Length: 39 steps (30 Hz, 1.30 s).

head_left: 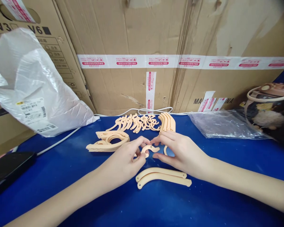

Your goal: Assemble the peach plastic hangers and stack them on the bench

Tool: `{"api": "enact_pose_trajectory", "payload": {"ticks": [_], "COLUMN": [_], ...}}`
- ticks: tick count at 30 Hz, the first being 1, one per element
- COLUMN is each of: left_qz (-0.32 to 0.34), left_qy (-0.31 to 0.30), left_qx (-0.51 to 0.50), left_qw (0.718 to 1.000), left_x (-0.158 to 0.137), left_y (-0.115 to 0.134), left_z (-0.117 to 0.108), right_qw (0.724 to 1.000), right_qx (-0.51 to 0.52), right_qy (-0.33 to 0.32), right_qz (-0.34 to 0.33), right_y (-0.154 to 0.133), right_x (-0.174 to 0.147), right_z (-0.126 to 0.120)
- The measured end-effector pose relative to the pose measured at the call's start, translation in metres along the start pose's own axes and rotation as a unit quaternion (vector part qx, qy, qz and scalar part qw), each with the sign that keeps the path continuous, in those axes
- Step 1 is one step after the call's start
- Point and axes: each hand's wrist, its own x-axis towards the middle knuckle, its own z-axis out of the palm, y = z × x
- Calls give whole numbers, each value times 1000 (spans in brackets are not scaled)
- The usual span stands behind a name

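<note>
My left hand (pixel 129 157) pinches a small pale wooden hook (pixel 147 148) between thumb and fingers, above the blue table. Around the hook's free end, my right hand (pixel 183 153) has its thumb and fingers apart; no clear grip shows. A curved pale piece (pixel 165 150) is partly hidden behind the right hand. Close below both hands lie two curved wooden arms (pixel 160 176), side by side, with holes at their ends. Left of my left hand is a pile of wooden hanger pieces (pixel 108 142).
A row of wooden hooks (pixel 136 122) lies at the back, beside stacked curved arms (pixel 167 122). Cardboard boxes (pixel 130 31) wall off the rear. A white padded bag (pixel 35 85) and a black phone-like object (pixel 11 170) are left; a clear plastic bag (pixel 224 124) is right.
</note>
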Motion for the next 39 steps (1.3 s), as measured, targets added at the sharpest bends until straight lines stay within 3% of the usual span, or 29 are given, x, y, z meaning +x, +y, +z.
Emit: {"api": "enact_pose_trajectory", "payload": {"ticks": [8, 14, 21, 33, 39], "left_qz": [14, 62, 96, 155, 157], "left_qy": [-8, 27, 19, 53, 61], "left_qx": [-46, 102, 341, 410, 411], "left_qw": [999, 992, 935, 897, 896], "left_x": [1, -3, -11, -17, -18], "left_y": [-12, -17, -16, -20, -19], "left_z": [1, 1, -10, 6, 6], "right_qw": [1000, 997, 997, 995, 996], "right_qx": [1, 24, -11, -53, -81], "right_qy": [-18, -49, -51, -69, -26], "right_qz": [24, 56, 53, 42, 31], "right_y": [5, 6, 10, 18, 25], "right_x": [13, 15, 23, 27, 20], "right_z": [13, 18, 24, 27, 14]}}
